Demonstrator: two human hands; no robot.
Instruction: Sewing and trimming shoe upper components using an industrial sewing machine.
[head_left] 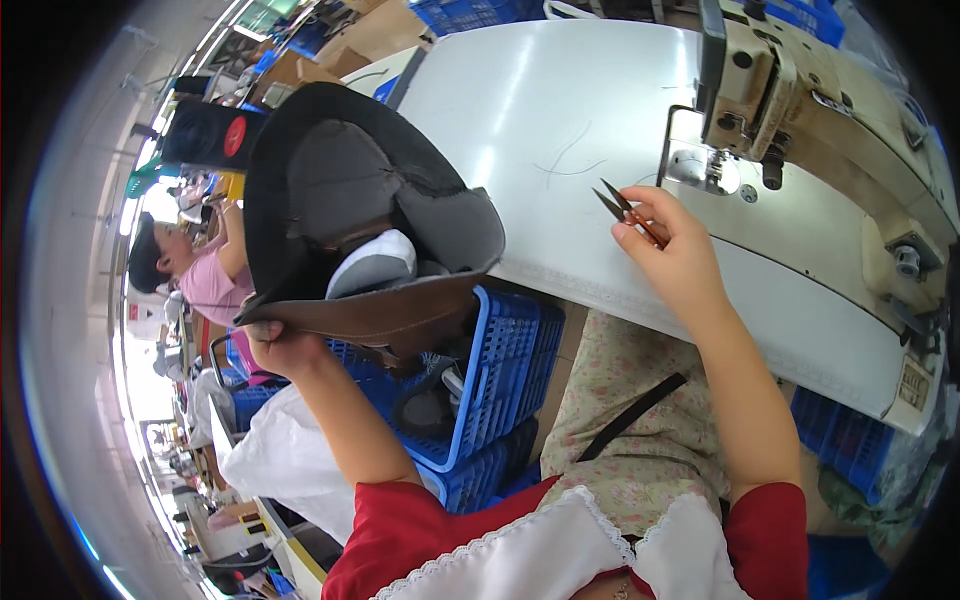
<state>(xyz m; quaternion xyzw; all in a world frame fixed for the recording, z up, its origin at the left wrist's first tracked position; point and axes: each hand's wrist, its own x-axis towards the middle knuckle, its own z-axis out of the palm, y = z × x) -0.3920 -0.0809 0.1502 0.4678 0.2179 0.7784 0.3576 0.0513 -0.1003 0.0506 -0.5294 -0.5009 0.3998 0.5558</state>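
Note:
My left hand (287,350) is closed on the lower left edge of a sewn piece (385,308), brown outside with grey lining and a wide black border. The piece is held up at the left of the sewing table, curved open, and a white and grey padded part (375,265) shows inside it. In my right hand (672,255) is a small pair of thread snips (613,205) with dark blades, spread apart and pointing up and left. The snips are over the table, just left of the sewing machine's needle area (703,168). Loose dark threads (570,160) lie on the tabletop.
The sewing machine (840,120) takes up the right side of the pale table (560,90). Blue plastic baskets (505,370) with dark pieces stand below at left, beside a white sack (290,450). Another person (210,270) in pink works at far left.

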